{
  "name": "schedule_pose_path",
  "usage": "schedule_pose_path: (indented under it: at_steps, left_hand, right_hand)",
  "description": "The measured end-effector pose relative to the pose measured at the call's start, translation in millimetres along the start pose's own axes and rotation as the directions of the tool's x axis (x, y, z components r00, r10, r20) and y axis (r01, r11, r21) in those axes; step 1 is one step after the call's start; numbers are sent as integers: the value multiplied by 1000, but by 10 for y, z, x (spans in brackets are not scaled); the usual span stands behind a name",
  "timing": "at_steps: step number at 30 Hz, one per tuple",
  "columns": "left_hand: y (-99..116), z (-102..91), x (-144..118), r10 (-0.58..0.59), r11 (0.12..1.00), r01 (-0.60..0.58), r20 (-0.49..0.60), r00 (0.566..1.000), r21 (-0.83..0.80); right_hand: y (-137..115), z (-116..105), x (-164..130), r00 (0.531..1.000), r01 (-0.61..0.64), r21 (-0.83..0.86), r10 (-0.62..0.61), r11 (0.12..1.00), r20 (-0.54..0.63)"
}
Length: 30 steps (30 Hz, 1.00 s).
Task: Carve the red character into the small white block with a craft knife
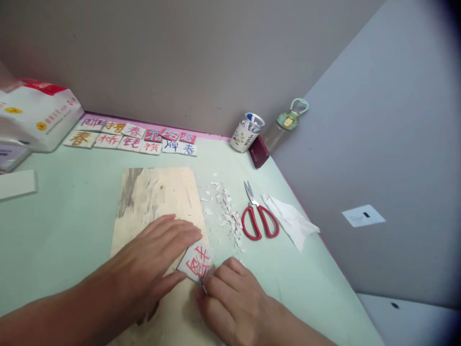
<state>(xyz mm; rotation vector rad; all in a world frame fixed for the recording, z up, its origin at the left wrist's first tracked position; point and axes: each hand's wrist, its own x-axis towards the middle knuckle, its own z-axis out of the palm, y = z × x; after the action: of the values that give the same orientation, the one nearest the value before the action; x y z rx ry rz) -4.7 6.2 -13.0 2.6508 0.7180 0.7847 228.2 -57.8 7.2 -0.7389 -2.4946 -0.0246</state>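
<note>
The table [65, 216] is pale mint green with a pink far edge. The near tile [196, 262] is white with a red character, the scissors [257, 218] have red handles, and the board [158, 197] is light wood with grey streaks.

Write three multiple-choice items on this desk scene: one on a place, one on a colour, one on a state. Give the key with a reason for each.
1. Where do the scissors lie?
A. On the wooden board
B. On the green table top, right of the white scraps
C. Inside the cup

2. What colour are the scissors' handles?
A. Red
B. Blue
C. Black

3. How does the left hand stand?
A. Raised clear of the table
B. Closed around the scissors
C. Laid flat, fingers on the small tile

Key:
1 B: they rest on the table top, between the white scraps and a crumpled tissue.
2 A: both loops are red.
3 C: the open palm lies on the wooden board, fingertips on the small tile with the red character, while the right hand pinches a thin tool at its edge.
</note>
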Motion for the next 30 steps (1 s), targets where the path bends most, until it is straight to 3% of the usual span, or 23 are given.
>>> schedule_pose_path:
  at_steps: [3, 6, 9, 16, 19, 22, 25, 30]
  left_hand:
    - [24, 22, -35, -3, 998, 8, 93, 996, -60]
    - [104, 26, -51, -141, 983, 153, 115, 983, -103]
    - [191, 42, -72, -249, 966, 255, 114, 962, -38]
    - [153, 93, -92, -190, 980, 196, 117, 975, -42]
    - [98, 100, -84, -147, 986, 156, 137, 980, -63]
    - [117, 118, -70, -164, 981, 174, 117, 980, -84]
    - [195, 138, -48, -256, 958, 266, 92, 962, -108]
    - [271, 150, -25, -300, 946, 304, 52, 953, -116]
  right_hand:
    - [12, -10, -6, 1000, -25, -8, 25, 1000, 3]
    - [41, -6, -17, 996, -83, 1, 83, 997, -12]
    - [90, 14, -20, 985, -144, 48, 148, 988, -86]
    - [163, 8, -4, 938, -287, 246, 323, 926, -124]
    - [133, -40, 1, 893, -405, 359, 448, 841, -41]
    - [94, -94, 9, 795, -570, 448, 600, 688, 89]
    - [77, -125, 19, 697, -666, 500, 700, 553, 155]
    - [83, -127, 35, 676, -677, 514, 721, 526, 152]
